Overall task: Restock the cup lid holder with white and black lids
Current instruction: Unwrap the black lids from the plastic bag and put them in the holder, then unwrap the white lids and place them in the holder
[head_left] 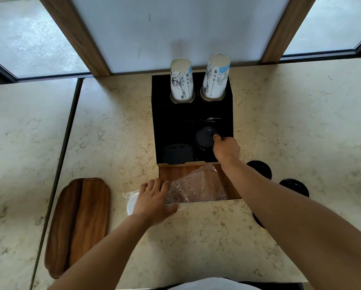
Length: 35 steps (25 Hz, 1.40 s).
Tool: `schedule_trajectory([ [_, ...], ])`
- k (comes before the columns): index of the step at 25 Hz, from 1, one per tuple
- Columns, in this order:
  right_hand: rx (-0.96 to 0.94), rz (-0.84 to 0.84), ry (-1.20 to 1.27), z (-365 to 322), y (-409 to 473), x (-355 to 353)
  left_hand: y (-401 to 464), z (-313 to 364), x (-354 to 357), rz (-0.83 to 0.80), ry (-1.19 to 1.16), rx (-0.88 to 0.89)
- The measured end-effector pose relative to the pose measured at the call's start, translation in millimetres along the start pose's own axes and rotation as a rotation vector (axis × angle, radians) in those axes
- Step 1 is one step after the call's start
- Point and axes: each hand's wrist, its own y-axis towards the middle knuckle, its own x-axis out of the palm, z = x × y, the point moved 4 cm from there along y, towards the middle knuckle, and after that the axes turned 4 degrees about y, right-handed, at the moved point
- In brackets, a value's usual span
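Crowding right hand [226, 148] — seemingly 3 loose lids [259, 169].

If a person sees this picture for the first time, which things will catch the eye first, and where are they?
Two tall stacks of printed paper cups rise from the back of the black holder at the centre of the marble counter. The right hand presses on black lids in the holder's front right compartment. The left hand rests on a crumpled clear plastic bag just in front.
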Motion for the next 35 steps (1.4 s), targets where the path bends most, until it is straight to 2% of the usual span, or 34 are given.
schedule_trajectory([
  [5, -0.019, 0.002, 0.013, 0.3, -2.5, -10.6, -0.4, 0.3, 0.5, -0.009, 0.007, 0.004],
  [8, -0.140, 0.074, -0.011, 4.0, -15.3, -19.5, -1.8, 1.3, -0.6, -0.020, 0.008, 0.005],
  [10, -0.231, 0.125, 0.058, 13.2, -28.7, -27.0, -3.4, 2.7, -1.7, -0.028, 0.004, 0.012],
  [12, -0.246, 0.080, 0.159, 29.4, -39.2, -32.0, -5.1, 3.1, -2.9, -0.036, -0.010, 0.014],
  [15, -0.144, -0.123, 0.178, 60.6, -47.8, -27.1, -8.4, 2.8, -3.4, -0.049, -0.051, 0.002],
  [18, 0.294, -0.369, 0.297, 89.7, -57.4, -10.8, -14.8, 2.2, -4.9, -0.045, -0.083, -0.007],
  [19, 0.385, -0.460, 0.335, 93.4, -61.2, -5.5, -17.1, 1.7, -5.7, -0.037, -0.084, -0.005],
  [25, 0.408, -1.012, 0.387, 86.3, -69.7, 24.0, -34.1, -13.7, -11.0, 0.006, -0.073, -0.008],
  [30, 0.471, -1.268, 0.394, 74.7, -70.2, 57.3, -56.9, -41.6, -6.8, -0.081, -0.023, -0.106],
  [35, 0.467, -1.497, 0.286, 62.7, -81.2, 84.8, -85.3, -64.3, -2.1, -0.162, -0.003, -0.214],
])
